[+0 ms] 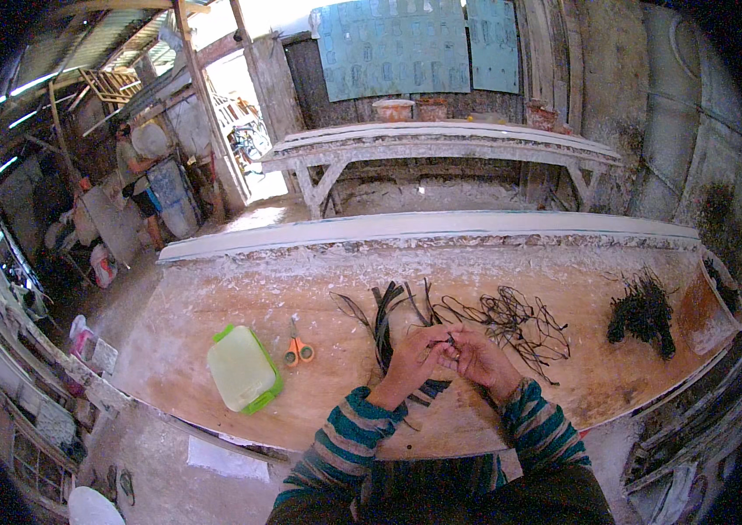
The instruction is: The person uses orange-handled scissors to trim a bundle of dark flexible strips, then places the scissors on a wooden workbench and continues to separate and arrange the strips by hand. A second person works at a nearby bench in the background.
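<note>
My left hand (412,359) and my right hand (481,359) meet over the wooden worktable (213,302), fingers pinched together on a thin dark strip (448,339). A bundle of dark flat strips (381,319) lies under and beyond my left hand. A tangle of thin dark strands (511,319) spreads just beyond my right hand. Both sleeves are striped teal and grey.
A lidded green and white box (241,368) and orange-handled scissors (298,349) lie to the left. A pile of dark clumps (642,313) and a tilted container (710,306) sit at the right. A white bench (441,144) stands behind; a person (136,179) stands far left.
</note>
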A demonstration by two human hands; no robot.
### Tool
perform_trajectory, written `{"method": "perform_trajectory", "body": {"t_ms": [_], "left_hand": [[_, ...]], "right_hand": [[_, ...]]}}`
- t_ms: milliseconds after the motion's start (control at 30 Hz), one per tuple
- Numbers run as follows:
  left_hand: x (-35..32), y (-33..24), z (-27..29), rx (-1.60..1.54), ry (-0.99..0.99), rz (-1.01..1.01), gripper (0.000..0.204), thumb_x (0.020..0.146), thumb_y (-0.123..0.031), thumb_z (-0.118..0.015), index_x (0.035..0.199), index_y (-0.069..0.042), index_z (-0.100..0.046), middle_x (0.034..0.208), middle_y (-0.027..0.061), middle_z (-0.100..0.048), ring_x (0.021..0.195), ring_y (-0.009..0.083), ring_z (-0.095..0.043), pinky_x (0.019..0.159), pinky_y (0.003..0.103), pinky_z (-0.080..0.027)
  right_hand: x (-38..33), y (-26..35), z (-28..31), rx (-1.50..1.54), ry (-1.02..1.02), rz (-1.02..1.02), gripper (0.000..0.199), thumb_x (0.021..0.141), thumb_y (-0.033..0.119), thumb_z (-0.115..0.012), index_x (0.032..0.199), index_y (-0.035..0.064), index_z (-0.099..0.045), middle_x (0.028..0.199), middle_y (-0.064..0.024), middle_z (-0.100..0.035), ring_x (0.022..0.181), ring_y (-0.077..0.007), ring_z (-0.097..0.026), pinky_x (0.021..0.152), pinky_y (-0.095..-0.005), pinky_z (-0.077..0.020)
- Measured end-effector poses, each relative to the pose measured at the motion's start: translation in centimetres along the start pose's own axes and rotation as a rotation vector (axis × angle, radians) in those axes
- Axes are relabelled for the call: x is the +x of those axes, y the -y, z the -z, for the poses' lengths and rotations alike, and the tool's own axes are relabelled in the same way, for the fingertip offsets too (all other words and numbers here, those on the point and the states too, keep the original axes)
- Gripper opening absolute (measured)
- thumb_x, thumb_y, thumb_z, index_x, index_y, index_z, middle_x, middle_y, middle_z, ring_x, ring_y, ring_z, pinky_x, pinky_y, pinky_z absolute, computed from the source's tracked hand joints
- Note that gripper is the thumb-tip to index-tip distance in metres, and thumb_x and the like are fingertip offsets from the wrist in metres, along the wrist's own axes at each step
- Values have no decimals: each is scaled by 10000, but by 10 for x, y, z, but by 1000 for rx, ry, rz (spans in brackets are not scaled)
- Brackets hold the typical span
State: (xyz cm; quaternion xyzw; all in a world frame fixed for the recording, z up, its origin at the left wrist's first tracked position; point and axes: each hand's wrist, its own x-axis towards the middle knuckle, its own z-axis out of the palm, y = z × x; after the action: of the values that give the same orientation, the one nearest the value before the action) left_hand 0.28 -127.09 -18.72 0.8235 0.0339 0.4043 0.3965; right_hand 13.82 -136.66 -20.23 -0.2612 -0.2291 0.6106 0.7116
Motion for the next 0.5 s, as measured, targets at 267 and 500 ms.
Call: {"method": "perform_trajectory", "body": {"t_ms": [267, 500], "left_hand": [[-2, 4, -3, 40, -103, -9, 236, 805, -5, -572, 1033, -20, -512, 969, 97, -587, 874, 185, -598, 752, 277, -490], [-2, -2, -2, -118, -119, 134, 366, 811, 10, -568, 1152, -24, -440, 948, 82, -573, 874, 146, -590, 774, 263, -486]], "right_hand": [[0, -3, -10, -508, -191, 256, 139, 853, 119, -555, 940, 16, -588, 881, -24, -612, 786, -101, -564, 725, -238, -464], [-5, -3, -27, -732, -231, 387, 111, 834, 85, -578, 892, -1, -615, 837, -22, -621, 785, -91, -559, 712, -229, -454]]}}
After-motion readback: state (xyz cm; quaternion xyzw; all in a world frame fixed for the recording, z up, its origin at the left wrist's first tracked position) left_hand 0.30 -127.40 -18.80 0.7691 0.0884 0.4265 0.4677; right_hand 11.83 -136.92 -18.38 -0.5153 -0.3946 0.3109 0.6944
